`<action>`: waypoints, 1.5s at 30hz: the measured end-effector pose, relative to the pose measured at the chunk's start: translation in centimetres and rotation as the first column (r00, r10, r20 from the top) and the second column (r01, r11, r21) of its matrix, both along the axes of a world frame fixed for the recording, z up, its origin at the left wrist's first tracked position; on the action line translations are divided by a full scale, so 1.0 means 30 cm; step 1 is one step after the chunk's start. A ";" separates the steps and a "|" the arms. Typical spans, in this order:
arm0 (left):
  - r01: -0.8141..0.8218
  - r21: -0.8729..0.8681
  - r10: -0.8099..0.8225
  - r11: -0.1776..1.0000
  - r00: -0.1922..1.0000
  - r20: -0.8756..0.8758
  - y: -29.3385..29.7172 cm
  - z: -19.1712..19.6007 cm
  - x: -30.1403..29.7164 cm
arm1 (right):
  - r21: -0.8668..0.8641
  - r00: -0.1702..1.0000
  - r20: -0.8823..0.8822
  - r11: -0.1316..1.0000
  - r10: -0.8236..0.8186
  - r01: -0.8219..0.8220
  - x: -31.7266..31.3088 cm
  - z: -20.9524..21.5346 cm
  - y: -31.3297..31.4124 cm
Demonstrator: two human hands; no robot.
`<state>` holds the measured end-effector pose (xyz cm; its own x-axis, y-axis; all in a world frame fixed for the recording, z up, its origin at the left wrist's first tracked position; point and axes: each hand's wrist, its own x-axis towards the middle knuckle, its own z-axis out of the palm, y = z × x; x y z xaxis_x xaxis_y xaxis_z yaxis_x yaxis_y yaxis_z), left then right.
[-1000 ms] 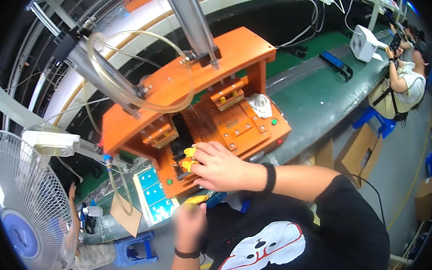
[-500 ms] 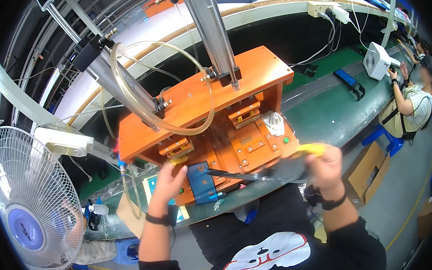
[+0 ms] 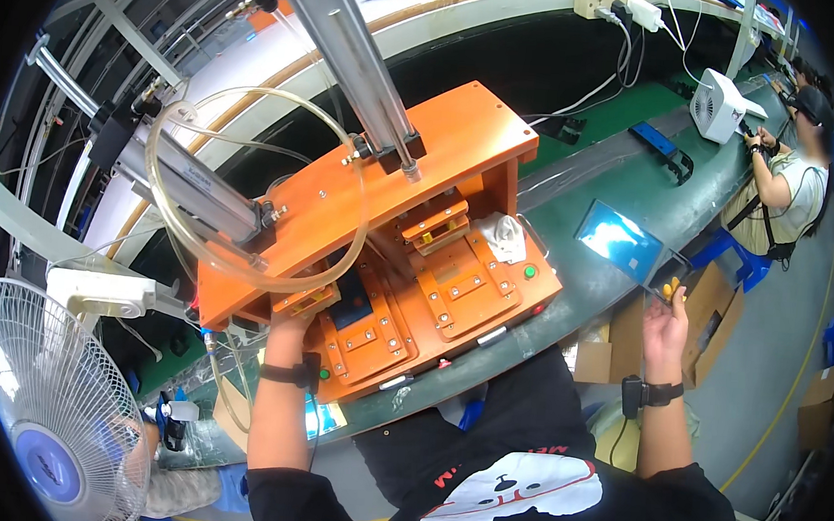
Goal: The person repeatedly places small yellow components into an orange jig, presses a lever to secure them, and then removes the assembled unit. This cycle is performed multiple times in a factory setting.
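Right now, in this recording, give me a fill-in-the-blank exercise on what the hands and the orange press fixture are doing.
1. The left hand reaches into the ____ press fixture.
2. The right hand holds a flat, shiny ____ panel by its edge.
3. A white ____ stands at the person's left.

Missing words: orange; blue; fan

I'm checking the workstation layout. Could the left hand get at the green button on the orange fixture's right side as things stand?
Probably yes. The left hand is tucked under the orange fixture at its left side, and the green button sits exposed on the right of the base with nothing over it, though it means reaching across.
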<state>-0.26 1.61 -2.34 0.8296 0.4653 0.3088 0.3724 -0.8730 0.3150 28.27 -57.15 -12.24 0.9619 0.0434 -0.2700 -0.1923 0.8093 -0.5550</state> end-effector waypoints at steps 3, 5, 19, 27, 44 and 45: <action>0.026 0.153 -0.023 0.988 0.999 -0.022 -0.034 0.038 -0.004 | -0.018 1.000 -0.025 1.000 0.012 -0.012 0.041 -0.043 0.059; 0.055 0.285 -0.048 0.957 0.998 -0.032 -0.059 0.057 0.023 | -0.012 0.998 -0.057 0.999 0.040 -0.041 0.078 -0.061 0.100; -0.006 -0.499 0.129 0.867 0.969 0.212 -0.267 0.123 -0.056 | -0.369 0.946 0.045 0.886 0.320 -0.282 0.603 -0.060 0.813; -0.070 -0.159 0.118 0.985 0.942 0.313 -0.535 0.074 -0.181 | -0.727 0.462 0.330 -0.090 0.823 0.680 0.793 -0.015 1.103; 0.073 -0.253 0.104 0.965 0.777 0.621 -0.461 -0.148 -0.237 | -0.806 0.342 0.440 0.196 0.831 0.559 0.700 0.308 0.586; 0.111 -0.332 0.148 0.937 0.734 0.663 -0.461 -0.173 -0.259 | -0.912 0.504 0.409 0.325 0.761 0.249 0.580 0.362 0.565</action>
